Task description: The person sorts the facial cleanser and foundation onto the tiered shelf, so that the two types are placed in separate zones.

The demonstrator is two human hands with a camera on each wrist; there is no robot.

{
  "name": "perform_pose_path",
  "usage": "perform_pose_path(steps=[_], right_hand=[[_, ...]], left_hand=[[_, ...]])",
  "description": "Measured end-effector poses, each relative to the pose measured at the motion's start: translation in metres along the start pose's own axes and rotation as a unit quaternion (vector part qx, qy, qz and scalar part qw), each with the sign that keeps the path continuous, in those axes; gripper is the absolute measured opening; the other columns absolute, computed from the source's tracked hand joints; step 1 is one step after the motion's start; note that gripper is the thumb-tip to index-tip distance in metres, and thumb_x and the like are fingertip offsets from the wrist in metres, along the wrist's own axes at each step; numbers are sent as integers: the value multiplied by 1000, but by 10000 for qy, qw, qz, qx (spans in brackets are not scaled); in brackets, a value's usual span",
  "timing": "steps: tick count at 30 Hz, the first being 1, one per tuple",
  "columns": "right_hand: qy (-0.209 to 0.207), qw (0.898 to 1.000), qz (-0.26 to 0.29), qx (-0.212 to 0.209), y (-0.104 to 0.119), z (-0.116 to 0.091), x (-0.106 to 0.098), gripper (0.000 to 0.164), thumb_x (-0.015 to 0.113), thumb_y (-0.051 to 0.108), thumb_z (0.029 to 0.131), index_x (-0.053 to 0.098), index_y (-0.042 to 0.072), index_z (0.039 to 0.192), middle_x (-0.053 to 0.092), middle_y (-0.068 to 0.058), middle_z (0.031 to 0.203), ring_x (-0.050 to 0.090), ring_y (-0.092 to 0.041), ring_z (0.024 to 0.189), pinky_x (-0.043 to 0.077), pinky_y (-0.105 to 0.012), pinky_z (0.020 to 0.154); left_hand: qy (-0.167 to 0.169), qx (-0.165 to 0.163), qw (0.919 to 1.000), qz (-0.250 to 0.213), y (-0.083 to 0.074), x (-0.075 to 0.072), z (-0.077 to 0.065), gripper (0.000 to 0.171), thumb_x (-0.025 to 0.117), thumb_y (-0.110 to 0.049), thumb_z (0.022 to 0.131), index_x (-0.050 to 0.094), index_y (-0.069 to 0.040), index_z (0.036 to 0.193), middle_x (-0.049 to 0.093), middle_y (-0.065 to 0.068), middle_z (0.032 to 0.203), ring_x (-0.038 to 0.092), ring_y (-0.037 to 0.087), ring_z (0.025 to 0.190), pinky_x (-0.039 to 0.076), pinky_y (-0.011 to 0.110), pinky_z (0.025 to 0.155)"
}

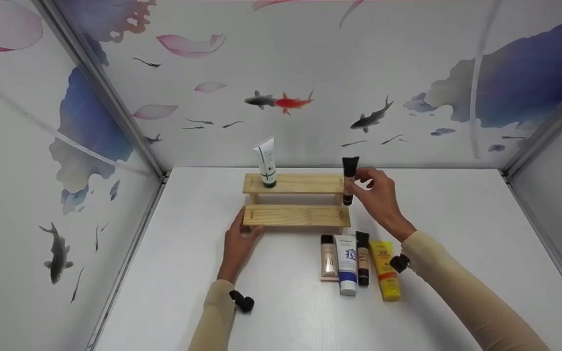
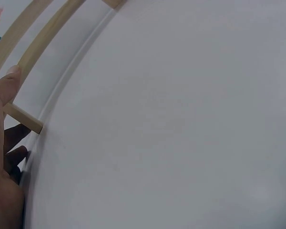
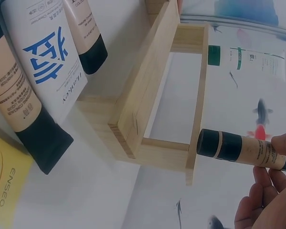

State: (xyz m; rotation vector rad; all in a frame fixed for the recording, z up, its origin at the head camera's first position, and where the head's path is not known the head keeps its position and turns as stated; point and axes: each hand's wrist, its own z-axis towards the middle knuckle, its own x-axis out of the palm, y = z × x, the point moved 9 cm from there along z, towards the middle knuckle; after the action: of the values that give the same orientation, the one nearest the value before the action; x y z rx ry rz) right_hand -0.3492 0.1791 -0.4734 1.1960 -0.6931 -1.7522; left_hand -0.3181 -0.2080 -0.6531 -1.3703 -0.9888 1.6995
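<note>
A two-step wooden display rack [image 1: 298, 215] stands at the back of the white table. My left hand [image 1: 238, 243] grips the left end of its lower step, thumb on the front edge and fingers around the side. Between thumb and fingers, my right hand [image 1: 381, 199] pinches a black-and-beige cosmetic tube [image 3: 250, 150], cap down, at the right end of the upper step. In the right wrist view the black cap lies right at that step's edge. On the upper step's left part, a white tube [image 1: 267, 165] with a dark green cap stands upright.
In front of the rack's right end lie a beige bottle [image 1: 329, 261] with a black cap, a white-and-blue tube [image 1: 347, 265], another black-and-beige tube [image 1: 363, 261] and a yellow tube [image 1: 386, 273]. A patterned back wall [image 1: 310, 141] rises close behind the rack.
</note>
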Motion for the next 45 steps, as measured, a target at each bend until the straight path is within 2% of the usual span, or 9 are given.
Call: perform_pose_path(steps=[8,19,26,34,41,45], right_hand=[[50,9997,184,-147,7,3,14,24,86,16,98,77,3,116,74,-14,113,60,-32,105,47,-55,95],[277,9990,225,-259,19,4,45,22,85,14,97,77,5,116,75,-9,110,60,-28,104,47,-45,93],[443,9982,343,-200,26,4,71,22,86,16,98,79,6,116,76,-7,109,59,-27,105,45,-43,95],[562,9972,353,-353,33,-1,103,20,86,14,97,79,7,115,77,-7,110,62,-30,105,50,-44,92],[742,9960,275,-416,40,-2,132,20,86,12,97,78,6,114,79,-8,110,63,-29,107,51,-51,96],[843,9943,327,-572,45,-6,146,21,86,10,97,78,4,115,78,-10,109,63,-34,107,49,-48,95]], left_hand=[[25,-37,10000,-54,1,1,0,91,82,-44,101,36,-13,173,61,9,157,63,24,118,46,50,111],[10,-88,9999,-50,2,1,0,90,81,-43,102,36,-15,174,60,7,159,63,22,118,45,49,114],[52,-65,9999,-90,1,2,-2,90,80,-46,102,35,-16,174,64,5,153,62,21,116,46,49,111],[105,-8,9999,-125,1,2,-3,91,79,-50,102,34,-18,175,64,3,152,62,20,118,45,48,113],[104,26,9995,-286,0,1,-3,94,78,-55,101,34,-15,174,56,4,162,59,22,128,41,50,119],[75,-77,9996,-245,1,1,-3,93,78,-55,101,34,-19,175,63,1,153,61,20,122,44,48,114]])
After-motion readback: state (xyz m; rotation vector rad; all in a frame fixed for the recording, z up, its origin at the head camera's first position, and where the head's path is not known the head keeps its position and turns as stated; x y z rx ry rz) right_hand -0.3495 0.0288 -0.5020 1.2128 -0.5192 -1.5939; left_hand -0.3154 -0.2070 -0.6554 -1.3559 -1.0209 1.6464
